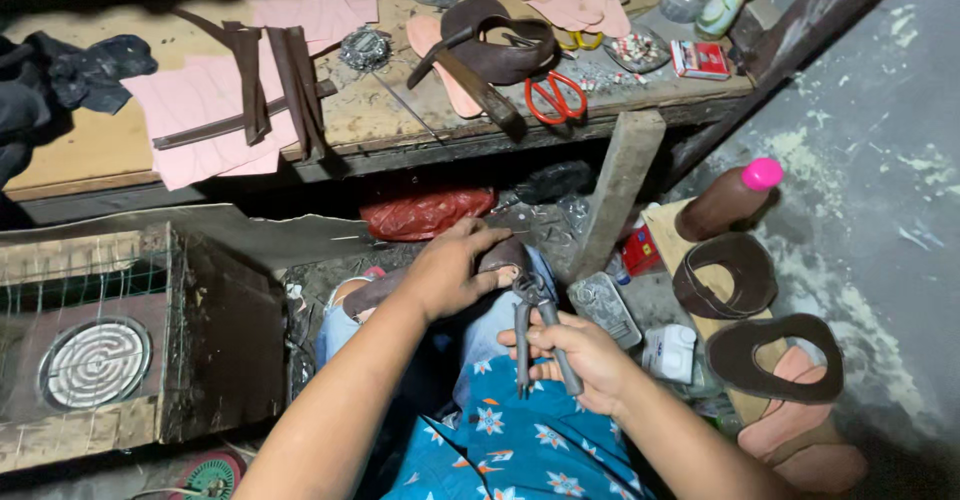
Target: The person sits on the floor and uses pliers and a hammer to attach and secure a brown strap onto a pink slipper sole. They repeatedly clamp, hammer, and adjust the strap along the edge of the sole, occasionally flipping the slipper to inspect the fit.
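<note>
- Two hands work low over the person's lap, below a scarred wooden tabletop [400,110] in a dim room with a grey, paint-flecked floor [880,180].
- On the tabletop: one pair of red-handled scissors [553,97], pink cut-out sheets [200,110], several dark leather straps [270,85] and one brown shoe upper [500,45].
- Down on the floor to the right lie two more brown uppers [725,275] on pinkish soles, one brown bottle with a pink cap [728,200] and one small white container [668,352].
- One wire-fronted box holding a round coil [95,360] sits at the left.
- Left hand [450,270] lies spread over the brown shoe [500,257] on the knee, palm down, fingers curled on its toe.
- Right hand [580,355] is wrapped closed around both handles of the metal pincers [537,320], whose head meets the shoe's edge.
</note>
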The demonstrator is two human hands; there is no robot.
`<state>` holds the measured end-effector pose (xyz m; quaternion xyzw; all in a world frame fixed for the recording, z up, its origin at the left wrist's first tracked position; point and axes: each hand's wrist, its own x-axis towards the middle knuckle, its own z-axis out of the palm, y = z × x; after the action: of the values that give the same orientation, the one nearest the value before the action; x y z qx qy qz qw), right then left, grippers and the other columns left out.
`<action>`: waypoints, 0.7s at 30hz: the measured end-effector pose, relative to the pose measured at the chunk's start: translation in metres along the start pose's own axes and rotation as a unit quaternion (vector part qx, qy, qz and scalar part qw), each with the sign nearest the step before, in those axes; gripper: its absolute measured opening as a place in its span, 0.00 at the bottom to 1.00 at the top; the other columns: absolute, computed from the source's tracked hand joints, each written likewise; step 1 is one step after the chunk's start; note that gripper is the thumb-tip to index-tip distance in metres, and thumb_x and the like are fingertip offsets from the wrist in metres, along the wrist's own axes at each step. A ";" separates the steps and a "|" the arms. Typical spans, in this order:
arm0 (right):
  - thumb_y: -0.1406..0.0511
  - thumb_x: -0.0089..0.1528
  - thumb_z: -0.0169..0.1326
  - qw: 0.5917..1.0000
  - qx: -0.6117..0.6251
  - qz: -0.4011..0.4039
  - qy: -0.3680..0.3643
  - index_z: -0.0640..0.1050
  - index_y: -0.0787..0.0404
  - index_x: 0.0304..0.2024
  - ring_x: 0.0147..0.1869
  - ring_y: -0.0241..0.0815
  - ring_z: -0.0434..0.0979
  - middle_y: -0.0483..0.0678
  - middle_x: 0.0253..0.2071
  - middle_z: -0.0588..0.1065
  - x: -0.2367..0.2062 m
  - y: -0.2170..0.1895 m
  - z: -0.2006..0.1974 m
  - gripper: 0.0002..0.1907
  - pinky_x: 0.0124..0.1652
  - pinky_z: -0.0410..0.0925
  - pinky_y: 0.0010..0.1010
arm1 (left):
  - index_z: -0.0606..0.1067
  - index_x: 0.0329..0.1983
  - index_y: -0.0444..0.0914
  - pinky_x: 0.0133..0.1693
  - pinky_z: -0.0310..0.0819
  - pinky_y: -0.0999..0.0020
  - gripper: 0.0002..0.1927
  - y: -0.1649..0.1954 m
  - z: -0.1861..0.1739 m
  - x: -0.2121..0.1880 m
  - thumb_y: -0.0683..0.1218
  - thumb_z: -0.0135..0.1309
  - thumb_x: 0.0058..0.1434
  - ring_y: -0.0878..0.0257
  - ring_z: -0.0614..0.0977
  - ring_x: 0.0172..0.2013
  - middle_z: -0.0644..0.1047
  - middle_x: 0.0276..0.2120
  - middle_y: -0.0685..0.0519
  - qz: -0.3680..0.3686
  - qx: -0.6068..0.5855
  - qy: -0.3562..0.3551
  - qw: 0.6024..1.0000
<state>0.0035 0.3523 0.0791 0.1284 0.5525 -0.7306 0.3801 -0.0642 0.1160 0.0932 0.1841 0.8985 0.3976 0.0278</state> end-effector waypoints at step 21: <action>0.67 0.61 0.48 0.995 -0.082 -0.045 0.033 0.72 0.62 0.41 0.26 0.38 0.71 0.48 0.29 0.72 -0.008 0.006 0.001 0.07 0.20 0.68 0.32 | 0.70 0.68 0.48 0.65 0.52 0.36 0.35 0.010 0.031 -0.020 0.48 0.56 0.53 0.46 0.67 0.68 0.68 0.68 0.47 0.049 0.134 0.042 0.989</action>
<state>0.0138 0.3542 0.0801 0.0961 0.6280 -0.6947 0.3373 -0.0364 0.1366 0.0773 0.2135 0.9339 0.2817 -0.0541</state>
